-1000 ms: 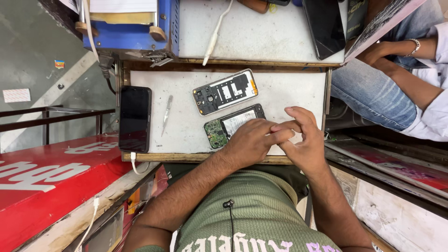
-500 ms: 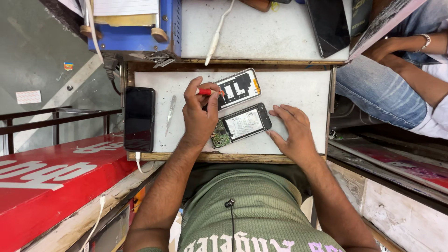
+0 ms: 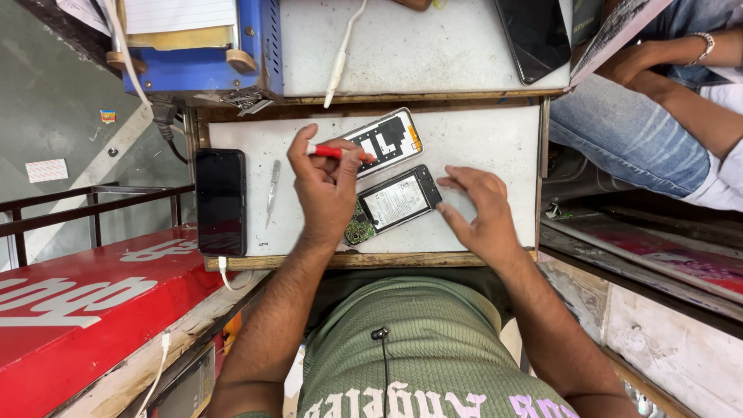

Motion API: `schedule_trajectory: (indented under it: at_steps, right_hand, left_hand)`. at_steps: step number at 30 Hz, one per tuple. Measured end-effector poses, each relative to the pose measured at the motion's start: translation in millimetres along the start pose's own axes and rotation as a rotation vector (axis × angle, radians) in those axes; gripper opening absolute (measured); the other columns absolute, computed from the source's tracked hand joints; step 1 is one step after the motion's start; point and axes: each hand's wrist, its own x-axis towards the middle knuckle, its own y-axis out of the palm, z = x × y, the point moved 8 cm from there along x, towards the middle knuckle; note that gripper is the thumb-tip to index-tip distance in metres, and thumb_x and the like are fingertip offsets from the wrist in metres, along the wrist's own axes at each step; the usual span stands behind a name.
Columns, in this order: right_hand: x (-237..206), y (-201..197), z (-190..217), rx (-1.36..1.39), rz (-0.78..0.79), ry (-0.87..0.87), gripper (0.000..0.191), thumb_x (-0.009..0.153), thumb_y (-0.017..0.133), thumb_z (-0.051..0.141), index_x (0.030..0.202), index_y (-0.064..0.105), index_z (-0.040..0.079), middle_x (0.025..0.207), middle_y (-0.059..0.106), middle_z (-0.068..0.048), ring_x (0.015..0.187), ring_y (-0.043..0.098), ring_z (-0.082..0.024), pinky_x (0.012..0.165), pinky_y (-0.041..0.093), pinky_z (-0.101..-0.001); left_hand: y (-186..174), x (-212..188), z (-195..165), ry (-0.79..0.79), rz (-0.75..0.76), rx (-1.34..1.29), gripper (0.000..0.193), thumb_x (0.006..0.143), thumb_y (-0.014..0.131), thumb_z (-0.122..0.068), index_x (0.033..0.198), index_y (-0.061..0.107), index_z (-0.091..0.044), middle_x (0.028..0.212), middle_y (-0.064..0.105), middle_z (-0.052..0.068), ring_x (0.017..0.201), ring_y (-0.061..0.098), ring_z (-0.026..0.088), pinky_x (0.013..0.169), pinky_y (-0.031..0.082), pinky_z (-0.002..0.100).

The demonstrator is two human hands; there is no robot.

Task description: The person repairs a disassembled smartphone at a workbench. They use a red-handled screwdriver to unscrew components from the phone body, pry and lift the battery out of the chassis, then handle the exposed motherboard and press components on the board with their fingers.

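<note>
Head view: left hand (image 3: 329, 190) pinches red tool (image 3: 333, 152); right hand (image 3: 476, 209) spread, holding nothing, fingertips at opened phone (image 3: 395, 203).
Risk: tool tip slips onto exposed board and gouges it; phone, only lightly steadied, could skid on tray (image 3: 480, 147). Tray also holds back cover (image 3: 385, 141) at 12, black phone (image 3: 220, 201) and tweezers (image 3: 272, 190) at 9.

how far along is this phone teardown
Done: the opened phone lies with its back off, battery and green board exposed; a separate inner cover plate lies beside it on the tray. In hand: the left hand holds a red-handled tool, and the right hand hovers by the phone's edge. Left: the battery and board sit in place; tweezers lie unused.
</note>
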Motion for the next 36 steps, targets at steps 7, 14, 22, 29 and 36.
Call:
schedule_trajectory:
  at_steps: [7, 14, 22, 29, 36]
  right_hand:
    - [9.1, 0.6, 5.9, -0.088, -0.076, 0.019, 0.056, 0.089, 0.08, 0.011, 0.14, 0.058, 0.006, 0.125, 0.075, -0.003, 0.136, 0.053, -0.026, 0.114, 0.031, -0.0457]
    - [8.9, 7.7, 5.2, -0.168, -0.034, 0.011, 0.058, 0.09, 0.079, 0.013, 0.143, 0.056, 0.006, 0.124, 0.076, 0.001, 0.139, 0.049, -0.026, 0.112, 0.03, -0.0466]
    - [6.3, 11.8, 1.2, -0.19, -0.04, -0.006, 0.059, 0.091, 0.079, 0.014, 0.144, 0.054, 0.007, 0.124, 0.076, 0.001, 0.139, 0.05, -0.024, 0.112, 0.03, -0.0465]
    - [7.0, 13.3, -0.7, -0.176, -0.047, -0.002, 0.057, 0.091, 0.079, 0.014, 0.142, 0.055, 0.006, 0.121, 0.076, 0.001, 0.138, 0.05, -0.024, 0.112, 0.03, -0.0468]
    - [6.0, 14.0, 2.1, -0.256, -0.053, -0.001, 0.028, 0.09, 0.081, 0.017, 0.117, 0.074, 0.015, 0.128, 0.073, -0.003, 0.139, 0.051, -0.027, 0.112, 0.033, -0.0469]
  left_hand:
    - [54.7, -11.0, 7.1, -0.154, 0.086, -0.048, 0.062, 0.101, 0.071, -0.008, 0.148, 0.03, -0.009, 0.101, 0.071, 0.012, 0.09, 0.075, 0.017, 0.076, 0.067, 0.028]
    - [66.9, -4.7, 10.9, -0.099, 0.114, 0.081, 0.065, 0.101, 0.073, -0.011, 0.148, 0.029, -0.01, 0.104, 0.066, 0.011, 0.09, 0.075, 0.015, 0.074, 0.068, 0.027]
    - [70.5, -12.0, 3.8, 0.035, 0.204, 0.134, 0.068, 0.101, 0.076, -0.013, 0.148, 0.027, -0.01, 0.105, 0.066, 0.012, 0.093, 0.075, 0.016, 0.079, 0.068, 0.028]
    - [72.5, -12.3, 0.0, 0.081, 0.217, 0.179, 0.069, 0.102, 0.075, -0.016, 0.149, 0.025, -0.011, 0.107, 0.067, 0.011, 0.095, 0.077, 0.017, 0.081, 0.07, 0.029]
    - [72.9, -13.7, -5.8, 0.131, 0.179, 0.209, 0.071, 0.099, 0.078, -0.017, 0.148, 0.027, -0.011, 0.104, 0.068, 0.012, 0.092, 0.077, 0.018, 0.078, 0.07, 0.029]
